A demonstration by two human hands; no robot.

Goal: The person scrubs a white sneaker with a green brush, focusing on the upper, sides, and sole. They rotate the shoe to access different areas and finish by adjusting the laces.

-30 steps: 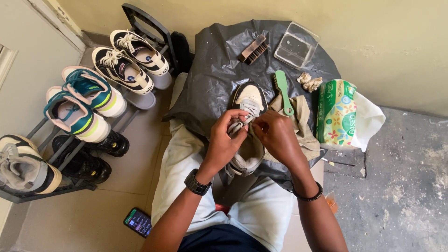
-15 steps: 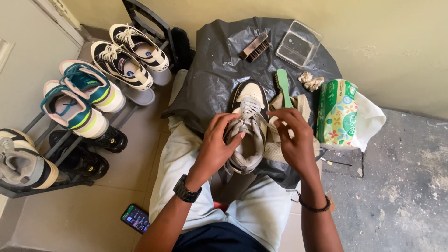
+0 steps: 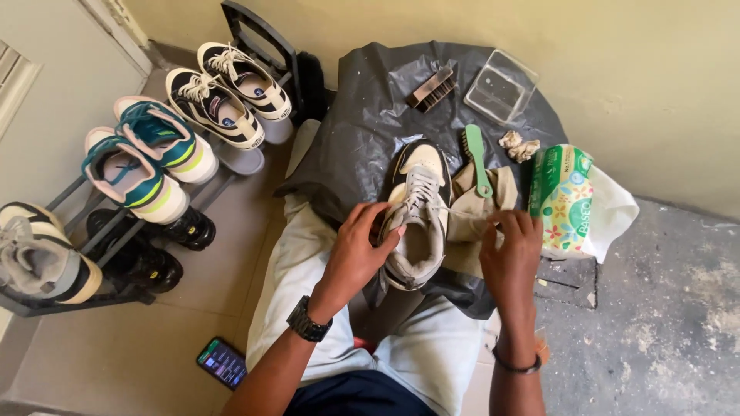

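A cream and black sneaker (image 3: 420, 208) lies toe-away on a black plastic sheet (image 3: 362, 131) over my lap. My left hand (image 3: 356, 250) grips the sneaker's left side near the collar. My right hand (image 3: 512, 250) is off to the sneaker's right, fingers pinched on the end of a white shoelace (image 3: 455, 210) that stretches taut from the eyelets. A green-handled brush (image 3: 476, 158) rests on a beige cloth (image 3: 482, 202) just beyond my right hand.
A shoe rack (image 3: 108, 231) with several pairs of sneakers stands on the left. A wooden brush (image 3: 432, 88), a clear plastic box (image 3: 501, 86), a crumpled tissue (image 3: 519, 145) and a green tissue pack (image 3: 561, 199) lie ahead. A phone (image 3: 222, 362) lies on the floor.
My hands have moved apart. The right hand drew the lace out to the right, and the left hand slid down onto the sneaker's side.
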